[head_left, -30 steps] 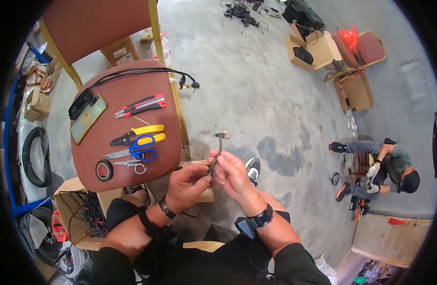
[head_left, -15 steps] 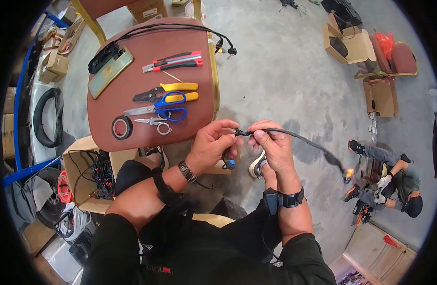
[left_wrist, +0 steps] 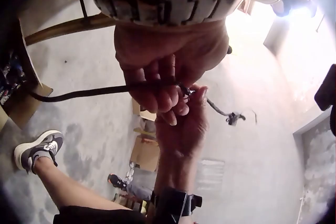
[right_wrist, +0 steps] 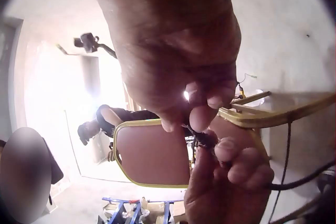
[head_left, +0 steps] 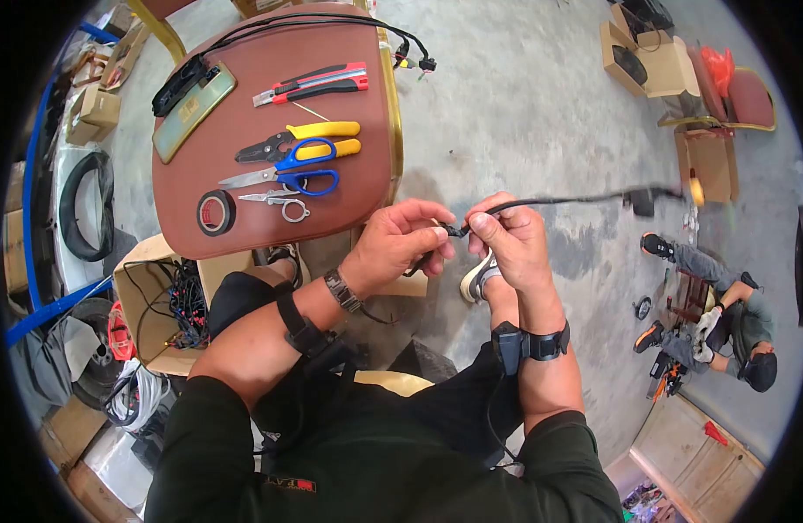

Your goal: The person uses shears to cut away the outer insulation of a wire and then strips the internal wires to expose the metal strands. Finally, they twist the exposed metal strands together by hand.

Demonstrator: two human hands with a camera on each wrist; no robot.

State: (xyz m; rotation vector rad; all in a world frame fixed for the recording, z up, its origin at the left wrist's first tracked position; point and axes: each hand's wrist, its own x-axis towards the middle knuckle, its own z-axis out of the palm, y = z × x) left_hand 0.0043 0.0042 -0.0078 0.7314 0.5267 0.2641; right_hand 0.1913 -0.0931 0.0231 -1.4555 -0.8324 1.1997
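A black cable [head_left: 576, 200] runs between both hands, its far part with a dark connector and a yellow end swinging out to the right in the head view. The left hand [head_left: 393, 244] pinches a dark joined section of it between thumb and fingers. Close beside, the right hand [head_left: 511, 240] pinches the cable with thumb and index finger. In the left wrist view the cable [left_wrist: 84, 94] crosses the left hand's fingers [left_wrist: 152, 95]. Both sets of fingertips nearly meet in the right wrist view, where they partly hide the joint.
Left of the hands, a chair seat [head_left: 192, 174] bears a cutter [head_left: 319, 84], yellow-handled pliers [head_left: 323, 139], blue scissors [head_left: 314, 166], small scissors [head_left: 284, 202], black tape [head_left: 216, 213] and a phone [head_left: 192, 113]. Below stands a cable box [head_left: 144, 305]. A seated person [head_left: 741, 331] is at right.
The hands first moved apart and the cable came out to the right. Since then its free end has swung upward in the head view, with both hands still pinching the cable.
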